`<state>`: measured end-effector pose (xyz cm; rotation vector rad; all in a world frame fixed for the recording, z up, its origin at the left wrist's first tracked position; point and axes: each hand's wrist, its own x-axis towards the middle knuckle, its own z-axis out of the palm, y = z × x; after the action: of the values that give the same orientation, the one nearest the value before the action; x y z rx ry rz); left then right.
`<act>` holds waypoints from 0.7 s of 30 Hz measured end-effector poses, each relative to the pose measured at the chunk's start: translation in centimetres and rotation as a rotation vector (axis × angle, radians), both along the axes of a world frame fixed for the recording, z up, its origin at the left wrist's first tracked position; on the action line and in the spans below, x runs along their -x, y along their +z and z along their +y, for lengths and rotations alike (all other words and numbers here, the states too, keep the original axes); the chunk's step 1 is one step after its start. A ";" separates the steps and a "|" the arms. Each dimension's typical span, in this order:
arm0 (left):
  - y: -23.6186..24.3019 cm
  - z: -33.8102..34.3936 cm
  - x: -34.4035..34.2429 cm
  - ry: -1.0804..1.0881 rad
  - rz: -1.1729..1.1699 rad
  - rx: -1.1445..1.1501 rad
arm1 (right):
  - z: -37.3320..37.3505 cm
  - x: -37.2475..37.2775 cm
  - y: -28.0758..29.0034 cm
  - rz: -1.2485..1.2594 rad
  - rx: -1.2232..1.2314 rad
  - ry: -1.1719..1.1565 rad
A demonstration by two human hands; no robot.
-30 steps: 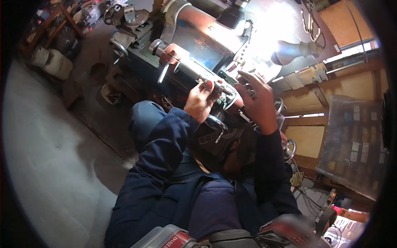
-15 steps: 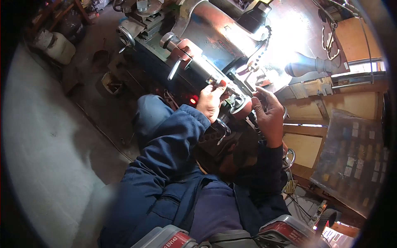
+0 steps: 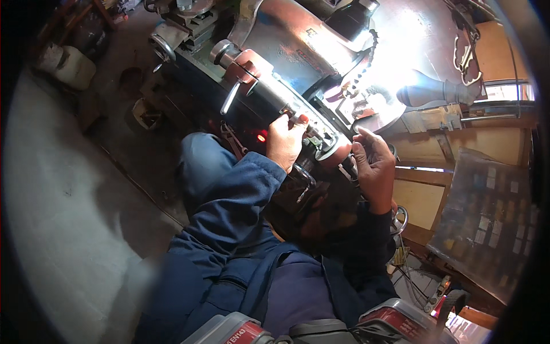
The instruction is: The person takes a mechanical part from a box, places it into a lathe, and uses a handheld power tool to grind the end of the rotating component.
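At the near side of the machine (image 3: 292, 51), your left hand (image 3: 285, 143) was closed around the metal fitting (image 3: 317, 137) set between the long barrel (image 3: 268, 89) and the rounded reddish end piece (image 3: 340, 152); how firmly it pressed could not be told. Your right hand (image 3: 376, 166) was bent just beside that end piece, thumb and forefinger close together — whether they pinched something small was too unclear to say.

The main danger, as judged, lay in 2 bare hands so near parts that looked able to turn: had the fitting spun, your left fingers could have been nipped. Your left sleeve (image 3: 238, 189) ended near the crank handle (image 3: 305, 176), so leaning forward could have snagged the cuff. The silver lever (image 3: 231, 97) stuck out up and left of that hand, where a careless swing could have knocked it. Glare beyond your right hand may have masked fine detail, and any small part let slip could have dropped into the shadow below — hard to find there.
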<state>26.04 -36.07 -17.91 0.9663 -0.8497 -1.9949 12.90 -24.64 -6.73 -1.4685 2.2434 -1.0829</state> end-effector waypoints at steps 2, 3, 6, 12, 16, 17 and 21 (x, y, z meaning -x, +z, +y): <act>-0.3 0.1 0.0 0.000 0.003 0.019 | -0.2 -0.1 0.3 0.014 -0.009 -0.006; -0.5 0.2 0.0 0.000 0.006 0.044 | -0.4 -0.2 0.2 0.028 -0.012 -0.013; -0.8 0.6 0.4 0.066 0.085 0.019 | -0.9 0.1 -0.4 0.022 0.038 0.006; -0.9 0.5 0.4 0.046 0.094 0.007 | -4.0 -2.2 0.1 0.257 -0.056 0.219; -0.6 1.5 1.1 0.053 0.090 0.082 | -5.2 -2.7 -0.3 0.284 -0.064 0.343; -0.5 1.4 1.1 0.052 0.092 0.082 | -5.2 -2.6 -0.1 0.286 -0.064 0.342; -0.6 1.3 0.9 0.028 0.189 -0.074 | -4.0 -2.2 0.6 0.190 -0.049 0.245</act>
<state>25.16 -34.75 -18.48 0.8101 -0.6598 -2.0679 15.06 -28.67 -6.16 -1.8353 2.1179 -0.8399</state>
